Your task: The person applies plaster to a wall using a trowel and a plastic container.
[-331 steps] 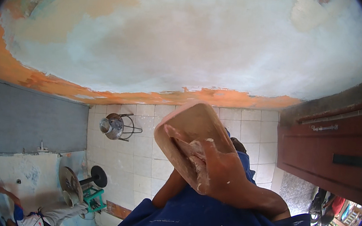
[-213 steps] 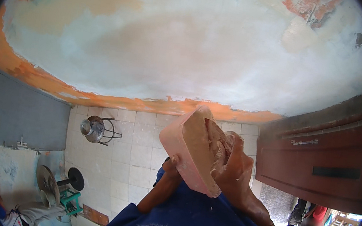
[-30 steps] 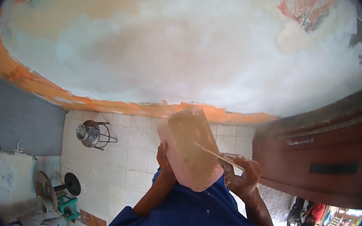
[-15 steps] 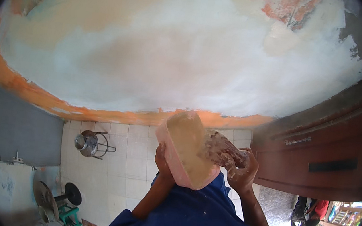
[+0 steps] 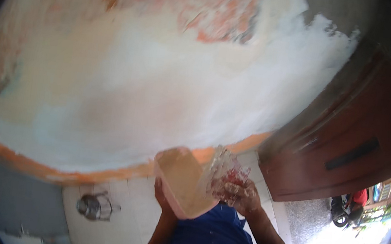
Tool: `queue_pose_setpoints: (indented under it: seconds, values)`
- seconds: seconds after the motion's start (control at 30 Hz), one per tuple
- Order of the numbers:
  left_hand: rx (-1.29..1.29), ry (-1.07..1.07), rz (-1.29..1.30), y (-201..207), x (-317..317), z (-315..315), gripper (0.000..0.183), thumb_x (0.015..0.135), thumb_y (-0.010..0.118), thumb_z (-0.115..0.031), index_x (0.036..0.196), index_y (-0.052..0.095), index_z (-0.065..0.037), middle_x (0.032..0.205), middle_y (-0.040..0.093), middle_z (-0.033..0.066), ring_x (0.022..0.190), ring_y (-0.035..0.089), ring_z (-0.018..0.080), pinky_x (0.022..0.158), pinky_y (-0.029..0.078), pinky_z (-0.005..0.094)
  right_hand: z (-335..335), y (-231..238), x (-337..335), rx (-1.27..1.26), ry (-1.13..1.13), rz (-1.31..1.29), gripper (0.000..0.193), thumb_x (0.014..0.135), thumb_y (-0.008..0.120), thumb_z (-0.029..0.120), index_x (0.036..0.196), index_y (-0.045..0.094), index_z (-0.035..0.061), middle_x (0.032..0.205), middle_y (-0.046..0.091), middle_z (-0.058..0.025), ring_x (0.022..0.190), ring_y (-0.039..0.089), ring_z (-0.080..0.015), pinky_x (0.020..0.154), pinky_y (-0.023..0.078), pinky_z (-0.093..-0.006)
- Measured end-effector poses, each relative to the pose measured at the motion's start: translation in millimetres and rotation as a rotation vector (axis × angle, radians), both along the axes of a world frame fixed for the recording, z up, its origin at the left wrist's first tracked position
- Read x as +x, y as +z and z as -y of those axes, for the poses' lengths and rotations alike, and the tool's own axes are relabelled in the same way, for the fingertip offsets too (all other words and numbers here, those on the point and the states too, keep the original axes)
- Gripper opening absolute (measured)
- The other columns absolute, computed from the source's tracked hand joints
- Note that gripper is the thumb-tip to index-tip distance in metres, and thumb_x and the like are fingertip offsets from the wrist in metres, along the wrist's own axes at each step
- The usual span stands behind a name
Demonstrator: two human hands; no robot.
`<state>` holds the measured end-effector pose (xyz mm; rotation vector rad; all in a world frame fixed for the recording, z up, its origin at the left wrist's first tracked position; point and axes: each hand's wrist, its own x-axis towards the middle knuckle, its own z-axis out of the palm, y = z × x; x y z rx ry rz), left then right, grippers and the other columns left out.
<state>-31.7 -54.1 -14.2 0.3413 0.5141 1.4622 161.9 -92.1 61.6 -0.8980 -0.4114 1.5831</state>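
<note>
A pink rectangular tub (image 5: 170, 201) with thin beige paint-like liquid (image 5: 184, 176) in it is tilted in front of my body. My left hand (image 5: 162, 196) grips its left side, fingers against the outer wall. Just right of the tub's rim, my right hand (image 5: 246, 198) is closed round a reddish-brown, paint-smeared clump (image 5: 234, 173) that fans out upward. Motion smears the clump, so I cannot tell whether it is a brush or a rag. Pale splashes coat my right fingers. Ahead rises a patchy wall (image 5: 160, 94), white and beige, with orange-red areas near its top.
A stool (image 5: 96, 206) with a metal pot-like vessel stands on white floor tiles (image 5: 136, 199) at lower left. To the right is a reddish-brown door-like panel (image 5: 343, 134). A motorbike (image 5: 339, 210) shows beyond a bright opening. An orange band (image 5: 127, 169) runs along the wall's base.
My view has turned up and tilted, bringing more of the wall's top in. The clump has swung upward at the tub's right edge; my left hand still holds the tub.
</note>
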Motion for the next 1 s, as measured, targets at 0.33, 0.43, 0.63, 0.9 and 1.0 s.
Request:
queue_pose_setpoints:
  seconds: [0.33, 0.43, 0.63, 0.9, 1.0]
  values:
    - [0.021, -0.120, -0.035, 0.9, 44.2, -27.1, 0.062, 0.097, 0.032, -0.055, 0.140, 0.038, -0.010, 0.135, 0.047, 0.0125, 0.121, 0.049, 0.0295, 0.100, 0.043, 0.0451, -7.9, 22.2, 54.9, 0.375, -0.005, 0.983, 0.017, 0.085, 0.068, 0.003, 0.101, 0.068, -0.0030, 0.091, 0.072, -0.0113, 0.083, 0.065, -0.0114, 0.072, 0.053, -0.0275]
    - [0.025, -0.153, 0.003, 7.3, 57.6, -33.0, 0.064, 0.097, 0.032, -0.056, 0.141, 0.037, -0.010, 0.136, 0.046, 0.0129, 0.122, 0.048, 0.0299, 0.100, 0.042, 0.0455, -6.7, 22.2, 62.6, 0.355, -0.023, 1.008, 0.019, 0.084, 0.069, 0.002, 0.103, 0.069, -0.0009, 0.097, 0.072, -0.0122, 0.087, 0.066, -0.0125, 0.076, 0.053, -0.0283]
    - [0.045, -0.169, 0.054, 20.6, 82.8, -39.1, 0.063, 0.097, 0.032, -0.054, 0.140, 0.037, -0.008, 0.135, 0.047, 0.0131, 0.120, 0.049, 0.0296, 0.100, 0.043, 0.0448, -22.1, 27.9, 82.9, 0.191, 0.039, 0.536, 0.029, 0.086, 0.067, 0.002, 0.111, 0.059, -0.0111, 0.103, 0.067, -0.0205, 0.097, 0.067, -0.0261, 0.083, 0.057, -0.0355]
    - [0.021, -0.183, 0.053, 23.7, 104.7, -48.3, 0.059, 0.097, 0.036, -0.052, 0.137, 0.041, -0.008, 0.131, 0.050, 0.0124, 0.117, 0.052, 0.0280, 0.100, 0.044, 0.0433, -51.1, -22.3, 111.6, 0.370, 0.043, 0.241, 0.030, 0.084, 0.065, 0.007, 0.111, 0.057, -0.0044, 0.109, 0.063, -0.0177, 0.099, 0.065, -0.0290, 0.082, 0.057, -0.0407]
    - [-0.001, -0.179, 0.018, 18.0, 111.9, -55.1, 0.062, 0.095, 0.038, -0.053, 0.139, 0.039, -0.009, 0.134, 0.049, 0.0123, 0.121, 0.050, 0.0295, 0.102, 0.041, 0.0452, -61.5, -21.7, 116.0, 0.268, 0.026, 0.116, 0.029, 0.084, 0.063, 0.005, 0.112, 0.059, -0.0007, 0.108, 0.064, -0.0136, 0.099, 0.065, -0.0276, 0.079, 0.057, -0.0396]
